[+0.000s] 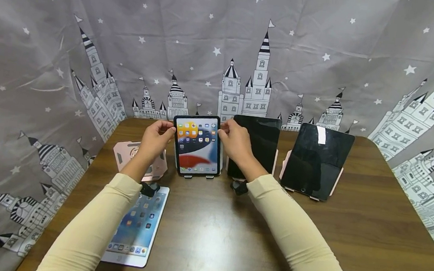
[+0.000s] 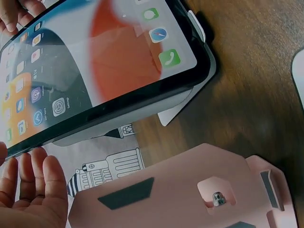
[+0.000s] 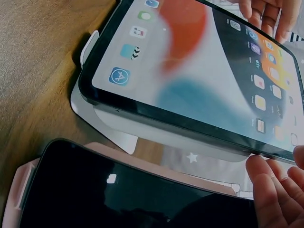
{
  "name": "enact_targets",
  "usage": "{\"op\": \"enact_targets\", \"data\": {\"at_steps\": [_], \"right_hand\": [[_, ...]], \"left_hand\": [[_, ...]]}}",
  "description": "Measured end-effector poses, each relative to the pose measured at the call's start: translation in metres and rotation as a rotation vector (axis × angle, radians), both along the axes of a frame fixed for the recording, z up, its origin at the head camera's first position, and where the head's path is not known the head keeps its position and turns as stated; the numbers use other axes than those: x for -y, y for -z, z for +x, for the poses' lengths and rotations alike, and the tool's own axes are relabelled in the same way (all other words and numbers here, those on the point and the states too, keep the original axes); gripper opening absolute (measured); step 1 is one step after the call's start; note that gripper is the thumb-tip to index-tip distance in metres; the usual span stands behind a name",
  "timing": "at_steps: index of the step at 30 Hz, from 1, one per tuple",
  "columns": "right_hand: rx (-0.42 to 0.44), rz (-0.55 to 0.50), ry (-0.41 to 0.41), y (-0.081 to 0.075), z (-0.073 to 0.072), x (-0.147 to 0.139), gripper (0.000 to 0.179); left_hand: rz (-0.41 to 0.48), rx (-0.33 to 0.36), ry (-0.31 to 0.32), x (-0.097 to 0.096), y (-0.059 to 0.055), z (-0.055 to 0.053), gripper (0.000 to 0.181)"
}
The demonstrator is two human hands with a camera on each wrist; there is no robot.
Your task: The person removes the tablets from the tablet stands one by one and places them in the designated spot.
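A tablet (image 1: 197,146) with a lit home screen leans upright on a white stand (image 2: 180,102), its lower edge on the stand's small lips. My left hand (image 1: 155,137) pinches its left edge near the top, thumb in front and fingers behind. On the opposite edge, my right hand (image 1: 237,141) pinches at about the same height. The right wrist view shows the fingertips (image 3: 259,166) right under the frame, with the thumb partly cut off. To the left of the lit tablet stands a pink tablet stand (image 2: 190,185) with grey pads, partly behind my left wrist.
A white tablet (image 1: 139,222) with a lit screen lies flat at front left, under my left forearm. Two dark-screened tablets stand to the right: one black tablet (image 1: 257,141) behind my right hand, another (image 1: 318,160) farther right on a pink stand. A grey printed curtain hangs behind the wooden table (image 1: 207,239).
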State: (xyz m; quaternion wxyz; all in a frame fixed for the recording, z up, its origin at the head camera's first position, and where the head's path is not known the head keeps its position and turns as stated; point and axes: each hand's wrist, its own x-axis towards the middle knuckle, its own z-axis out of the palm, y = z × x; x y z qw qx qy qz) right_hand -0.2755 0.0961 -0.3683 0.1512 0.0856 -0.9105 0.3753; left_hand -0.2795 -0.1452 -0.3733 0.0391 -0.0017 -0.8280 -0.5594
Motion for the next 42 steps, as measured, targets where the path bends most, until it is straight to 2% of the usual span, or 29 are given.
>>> {"op": "enact_targets", "data": {"at_steps": [7, 16, 22, 28, 35, 42], "right_hand": [[-0.039, 0.019, 0.053, -0.001, -0.002, 0.003, 0.018], [-0.064, 0.029, 0.06, 0.003, 0.0, 0.006, 0.012], [-0.069, 0.017, 0.054, 0.004, 0.001, 0.007, 0.011], [-0.076, -0.007, 0.027, 0.004, 0.001, 0.005, 0.011], [-0.094, -0.031, -0.012, 0.005, 0.002, 0.001, 0.011], [-0.084, -0.063, -0.039, 0.003, 0.007, -0.003, 0.01]], "left_hand": [[0.015, 0.031, -0.006, -0.005, 0.003, -0.004, 0.029], [0.017, 0.078, -0.025, -0.005, 0.006, -0.001, 0.027], [0.021, 0.062, -0.026, -0.005, 0.007, 0.001, 0.023], [-0.03, 0.039, -0.039, -0.004, 0.005, 0.005, 0.022], [-0.017, -0.028, -0.031, -0.005, 0.004, 0.008, 0.019], [-0.021, -0.027, -0.034, -0.005, 0.0, 0.015, 0.02]]}}
